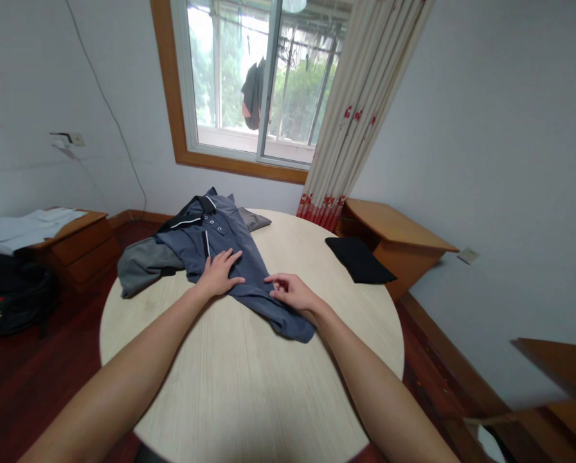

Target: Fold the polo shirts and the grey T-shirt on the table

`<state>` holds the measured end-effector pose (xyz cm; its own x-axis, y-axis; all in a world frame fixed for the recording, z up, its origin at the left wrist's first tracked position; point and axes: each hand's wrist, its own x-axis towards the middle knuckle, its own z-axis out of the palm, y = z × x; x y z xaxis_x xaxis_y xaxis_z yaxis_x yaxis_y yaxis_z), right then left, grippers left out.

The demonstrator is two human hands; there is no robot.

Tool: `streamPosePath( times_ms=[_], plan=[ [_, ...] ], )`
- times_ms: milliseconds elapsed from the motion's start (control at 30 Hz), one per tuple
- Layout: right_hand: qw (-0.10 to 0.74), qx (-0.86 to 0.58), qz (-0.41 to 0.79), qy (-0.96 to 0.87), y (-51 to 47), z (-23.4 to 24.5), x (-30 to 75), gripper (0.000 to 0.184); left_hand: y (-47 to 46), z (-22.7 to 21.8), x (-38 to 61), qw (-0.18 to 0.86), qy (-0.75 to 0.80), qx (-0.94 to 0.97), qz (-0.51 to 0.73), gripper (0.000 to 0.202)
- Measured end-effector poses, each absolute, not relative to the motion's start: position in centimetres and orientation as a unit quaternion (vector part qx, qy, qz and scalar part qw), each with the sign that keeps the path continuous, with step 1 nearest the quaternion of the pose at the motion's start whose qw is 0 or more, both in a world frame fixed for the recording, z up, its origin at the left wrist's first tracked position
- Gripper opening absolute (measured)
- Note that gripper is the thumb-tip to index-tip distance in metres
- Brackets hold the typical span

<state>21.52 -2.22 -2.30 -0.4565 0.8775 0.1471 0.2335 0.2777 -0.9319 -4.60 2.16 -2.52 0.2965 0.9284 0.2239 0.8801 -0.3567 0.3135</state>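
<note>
A blue-grey polo shirt (pixel 242 257) with a black collar and white trim lies across the round table, its front buttons showing. The hem end reaches toward the near right, somewhat rumpled. My left hand (pixel 218 273) rests flat on the shirt, fingers spread. At the shirt's right edge is my right hand (pixel 292 292), its index finger and thumb apart and its other fingers curled; no cloth shows between them. Grey cloth (pixel 148 260) spreads out on the left from under the shirt, and another grey piece (pixel 254 219) pokes out behind it.
A folded black cloth (pixel 360 260) lies at the right edge of the pale round table (pixel 211 392). Beyond it stands a wooden desk (pixel 398 225) beside a long curtain (pixel 360 103). On the left are a drawer cabinet (pixel 88 247) with papers and a black bag (pixel 13 292).
</note>
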Motion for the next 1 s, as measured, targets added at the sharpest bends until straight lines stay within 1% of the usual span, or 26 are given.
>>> streamPosePath(
  times_ms=[67, 100, 200, 233, 300, 400, 467, 500, 533, 600, 667, 700, 767, 867, 900, 933, 1000],
  plan=[
    [0.332, -0.348, 0.522, -0.704, -3.4, -1.1, 20.7, 0.045, 2.0, -2.3, -4.3, 0.056, 0.546, 0.807, 0.217, 0.094],
    [0.317, -0.327, 0.55, -0.7, -4.1, -0.5, 20.3, 0.046, 2.0, -2.2, -4.2, 0.048, 0.53, 0.814, 0.232, 0.093],
    [0.264, -0.271, 0.61, -0.696, -5.4, 0.3, 19.5, 0.048, 1.5, -1.7, -3.8, 0.036, 0.48, 0.841, 0.248, 0.062],
    [0.258, -0.263, 0.622, -0.692, -5.5, 0.2, 19.3, 0.048, 1.3, -1.6, -3.6, 0.042, 0.473, 0.844, 0.25, 0.056],
    [0.289, -0.272, 0.625, -0.672, -4.9, -0.4, 19.4, 0.049, 0.8, -1.3, -3.1, 0.071, 0.474, 0.839, 0.259, 0.052],
    [0.412, -0.349, 0.561, -0.627, -3.0, -2.0, 20.5, 0.043, -0.3, -0.7, -2.1, 0.136, 0.451, 0.825, 0.313, 0.048],
    [0.473, -0.417, 0.467, -0.619, -1.5, -2.8, 21.6, 0.036, -1.3, -0.4, -1.1, 0.212, 0.384, 0.831, 0.341, 0.041],
    [0.487, -0.45, 0.416, -0.623, -1.0, -3.1, 22.3, 0.033, -1.8, -0.2, -0.6, 0.263, 0.342, 0.836, 0.338, 0.036],
    [0.49, -0.479, 0.368, -0.629, -0.5, -3.3, 22.9, 0.031, -2.4, 0.0, -0.1, 0.318, 0.298, 0.841, 0.319, 0.032],
    [0.467, -0.524, 0.298, -0.646, 0.0, -3.6, 24.0, 0.033, -3.3, 0.4, 0.6, 0.41, 0.221, 0.848, 0.252, 0.027],
    [0.426, -0.546, 0.27, -0.669, 0.1, -3.8, 24.7, 0.038, -3.5, 0.6, 0.7, 0.446, 0.184, 0.853, 0.199, 0.029],
    [0.406, -0.548, 0.265, -0.682, 0.0, -3.9, 24.9, 0.04, -3.3, 0.6, 0.5, 0.439, 0.187, 0.857, 0.192, 0.031],
    [0.376, -0.535, 0.264, -0.709, -0.3, -4.0, 24.9, 0.042, -2.3, 0.3, -0.6, 0.377, 0.24, 0.869, 0.215, 0.031],
    [0.343, -0.504, 0.265, -0.747, -0.6, -3.8, 24.3, 0.046, -0.2, -0.5, -2.6, 0.202, 0.38, 0.868, 0.249, 0.028],
    [0.333, -0.494, 0.264, -0.758, -0.7, -3.7, 24.0, 0.047, 0.4, -0.8, -3.2, 0.146, 0.432, 0.855, 0.247, 0.032],
    [0.324, -0.485, 0.264, -0.768, -0.8, -3.6, 23.7, 0.048, 1.0, -1.2, -3.8, 0.103, 0.483, 0.837, 0.238, 0.041],
    [0.314, -0.466, 0.27, -0.782, -0.9, -3.4, 23.1, 0.049, 1.6, -1.9, -4.4, 0.054, 0.563, 0.798, 0.21, 0.063]
  ],
)
